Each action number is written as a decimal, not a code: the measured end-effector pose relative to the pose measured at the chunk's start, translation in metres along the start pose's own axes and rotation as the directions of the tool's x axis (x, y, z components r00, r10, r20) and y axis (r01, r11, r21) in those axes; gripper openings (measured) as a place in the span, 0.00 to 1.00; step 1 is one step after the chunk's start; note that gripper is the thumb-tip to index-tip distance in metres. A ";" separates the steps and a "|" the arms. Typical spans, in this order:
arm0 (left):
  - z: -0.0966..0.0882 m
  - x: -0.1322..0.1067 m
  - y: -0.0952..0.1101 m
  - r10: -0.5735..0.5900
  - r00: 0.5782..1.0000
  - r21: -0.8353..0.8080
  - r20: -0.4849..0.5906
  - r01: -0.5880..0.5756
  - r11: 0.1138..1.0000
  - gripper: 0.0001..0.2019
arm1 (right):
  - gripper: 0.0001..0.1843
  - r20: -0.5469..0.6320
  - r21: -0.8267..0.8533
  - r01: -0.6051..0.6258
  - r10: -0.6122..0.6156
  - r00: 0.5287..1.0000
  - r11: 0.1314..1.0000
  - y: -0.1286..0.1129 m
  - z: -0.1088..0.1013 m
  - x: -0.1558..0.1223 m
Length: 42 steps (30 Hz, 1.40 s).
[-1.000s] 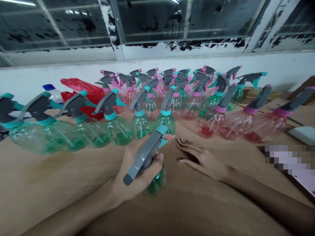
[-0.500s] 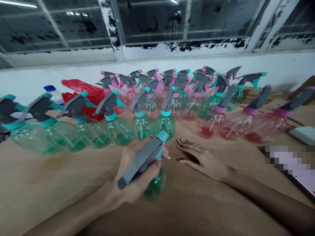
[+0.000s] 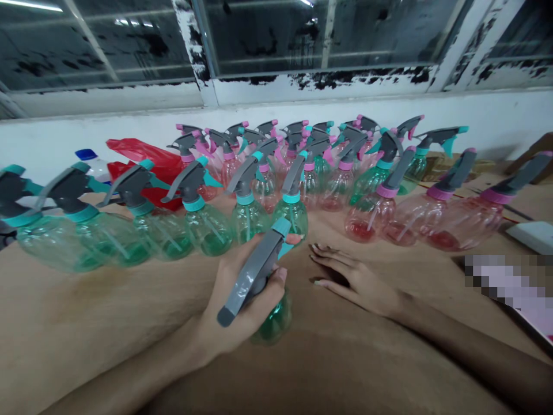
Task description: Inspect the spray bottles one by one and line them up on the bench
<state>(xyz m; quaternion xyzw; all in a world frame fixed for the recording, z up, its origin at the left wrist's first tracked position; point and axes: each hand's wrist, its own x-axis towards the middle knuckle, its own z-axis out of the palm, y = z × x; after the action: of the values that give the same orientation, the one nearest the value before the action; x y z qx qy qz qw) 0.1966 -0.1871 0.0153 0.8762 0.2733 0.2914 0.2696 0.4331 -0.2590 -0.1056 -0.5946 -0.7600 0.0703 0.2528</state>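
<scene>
My left hand [image 3: 242,311] is closed around the neck of a green spray bottle [image 3: 274,325], just below its grey head with turquoise nozzle and trigger. Part of the bottle is hidden behind my fingers and thumb. My right hand [image 3: 356,282] rests on the table with its fingers stretched out and nothing in them. Ahead of my left hand stands a row of green spray bottles [image 3: 209,230] with turquoise collars. Pink spray bottles [image 3: 369,222] with pink collars stand beyond my right hand.
More pink and green spray bottles [image 3: 332,193] crowd the back of the wooden table [image 3: 129,334]. A red plastic bag [image 3: 151,158] and a blue-capped bottle [image 3: 93,164] lie behind the green row. A white object [image 3: 533,236] and a pixelated patch are at the right.
My left hand has tilted the spray bottle's head more upright and shifted it slightly right; a finger now reaches farther forward past the nozzle. My right hand has stayed put.
</scene>
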 end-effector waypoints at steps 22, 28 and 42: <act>0.000 0.001 -0.002 -0.025 1.000 0.001 0.003 0.025 1.000 0.17 | 0.28 0.003 -0.007 -0.005 0.005 1.000 1.000 0.001 0.001 0.000; 0.006 -0.001 -0.008 -0.040 0.999 0.000 -0.021 0.040 0.999 0.13 | 0.29 -0.003 -0.004 -0.011 0.011 1.000 1.000 0.000 0.001 0.000; 0.003 -0.002 -0.004 -0.057 0.998 0.010 0.003 0.057 0.998 0.19 | 0.28 -0.004 0.002 -0.006 0.006 1.000 1.000 0.000 0.001 0.000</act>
<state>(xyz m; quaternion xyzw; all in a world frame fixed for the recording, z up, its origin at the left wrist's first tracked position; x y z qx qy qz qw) 0.1960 -0.1864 0.0103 0.8698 0.2993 0.2807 0.2740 0.4329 -0.2587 -0.1062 -0.5968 -0.7576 0.0705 0.2548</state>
